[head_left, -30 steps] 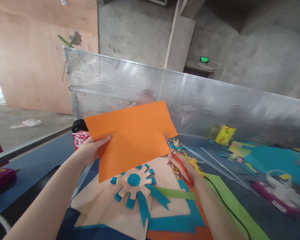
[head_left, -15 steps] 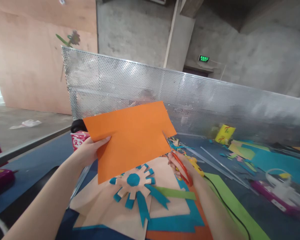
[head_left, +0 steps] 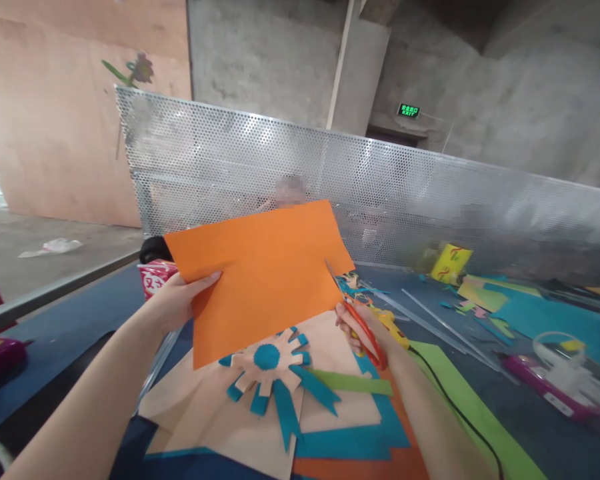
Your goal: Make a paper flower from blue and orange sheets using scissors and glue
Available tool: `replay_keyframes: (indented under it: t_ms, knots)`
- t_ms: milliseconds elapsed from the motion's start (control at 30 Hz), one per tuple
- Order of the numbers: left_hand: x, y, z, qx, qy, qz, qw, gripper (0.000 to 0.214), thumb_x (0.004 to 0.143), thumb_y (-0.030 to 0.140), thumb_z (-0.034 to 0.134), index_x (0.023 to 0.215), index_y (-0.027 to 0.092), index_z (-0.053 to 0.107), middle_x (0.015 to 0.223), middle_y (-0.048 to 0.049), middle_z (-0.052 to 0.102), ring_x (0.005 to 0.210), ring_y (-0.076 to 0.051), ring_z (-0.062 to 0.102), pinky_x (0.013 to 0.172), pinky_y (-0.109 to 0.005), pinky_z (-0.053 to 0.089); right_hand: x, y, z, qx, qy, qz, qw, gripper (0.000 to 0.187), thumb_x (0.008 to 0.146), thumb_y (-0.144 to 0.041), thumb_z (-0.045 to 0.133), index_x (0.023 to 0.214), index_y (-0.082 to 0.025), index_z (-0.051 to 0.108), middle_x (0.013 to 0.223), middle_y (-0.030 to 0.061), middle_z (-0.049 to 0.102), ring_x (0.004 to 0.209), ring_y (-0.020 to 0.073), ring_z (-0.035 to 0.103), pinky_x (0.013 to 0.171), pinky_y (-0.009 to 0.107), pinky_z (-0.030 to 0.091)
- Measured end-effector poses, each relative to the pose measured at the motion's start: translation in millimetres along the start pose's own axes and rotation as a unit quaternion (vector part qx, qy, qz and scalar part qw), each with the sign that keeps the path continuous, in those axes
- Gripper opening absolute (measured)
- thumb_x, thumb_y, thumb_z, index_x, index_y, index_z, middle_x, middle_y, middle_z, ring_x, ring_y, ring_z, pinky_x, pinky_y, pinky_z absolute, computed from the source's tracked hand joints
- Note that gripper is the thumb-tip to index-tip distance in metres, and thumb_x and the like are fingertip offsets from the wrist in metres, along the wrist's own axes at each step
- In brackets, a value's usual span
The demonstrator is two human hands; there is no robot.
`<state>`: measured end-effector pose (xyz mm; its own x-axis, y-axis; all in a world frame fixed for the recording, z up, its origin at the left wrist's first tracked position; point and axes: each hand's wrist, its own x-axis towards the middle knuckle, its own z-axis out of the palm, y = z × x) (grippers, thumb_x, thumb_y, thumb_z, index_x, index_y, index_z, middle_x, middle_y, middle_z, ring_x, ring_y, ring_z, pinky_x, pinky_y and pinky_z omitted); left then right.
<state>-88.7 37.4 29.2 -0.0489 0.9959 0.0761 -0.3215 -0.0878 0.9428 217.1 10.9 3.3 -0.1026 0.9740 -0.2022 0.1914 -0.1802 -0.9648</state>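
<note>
My left hand (head_left: 177, 301) grips the left edge of an orange sheet (head_left: 260, 267), thumb on top, and holds it up above the table. My right hand (head_left: 365, 330) is closed round red-handled scissors (head_left: 356, 317). Their blades meet the sheet's right edge, where a short cut shows. Under the sheet lies a beige and teal paper rosette with ribbon tails (head_left: 273, 370) on beige, teal and orange sheets.
A perforated metal screen (head_left: 380, 193) runs across the table's far side. A yellow glue gun (head_left: 390, 327) with a black cord lies by my right wrist. Paper scraps, clear sticks and a pink glue gun (head_left: 545, 383) lie at right. A red cup (head_left: 155, 277) stands at left.
The scissors have worked slightly further into the orange sheet's right edge. The sheet has shifted a little down and left; both hands keep their grip.
</note>
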Motion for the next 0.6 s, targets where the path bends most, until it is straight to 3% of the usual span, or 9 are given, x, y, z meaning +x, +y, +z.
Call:
replay_keyframes:
  t_ms: [233,467,600]
  knots:
    - [-0.9,0.5,-0.6,0.010,-0.006,-0.002,1.000,0.040,0.053,0.029,0.078,0.090,0.020,0.065,0.103,-0.0077,0.067,0.093,-0.025,0.063,0.069,-0.026,0.056,5.8,2.6,-1.4,-0.016,0.009,0.002,1.000,0.039,0.079,-0.056,0.035,0.062,-0.021,0.038,0.041,-0.0090,0.035,0.024,0.0036,0.029,0.024,0.018,0.024]
    - [-2.4,2.2,0.8,0.009,-0.009,-0.013,1.000,0.037,0.055,0.027,0.077,0.089,0.019,0.066,0.102,-0.0068,0.067,0.092,-0.025,0.063,0.068,-0.026,0.056,5.1,8.4,-2.6,-0.026,0.016,-0.032,0.999,0.037,0.068,-0.053,0.057,0.067,-0.020,0.041,0.050,-0.0090,0.041,0.030,0.0024,0.037,0.028,0.016,0.029]
    - [-6.0,5.5,4.0,0.005,0.002,-0.016,1.000,0.034,0.055,0.026,0.077,0.086,0.018,0.066,0.099,-0.0064,0.068,0.090,-0.025,0.063,0.063,-0.023,0.056,2.4,6.6,-2.6,-0.024,0.004,-0.039,0.999,0.039,0.067,-0.055,0.057,0.066,-0.020,0.040,0.051,-0.0090,0.041,0.030,0.0024,0.036,0.029,0.017,0.029]
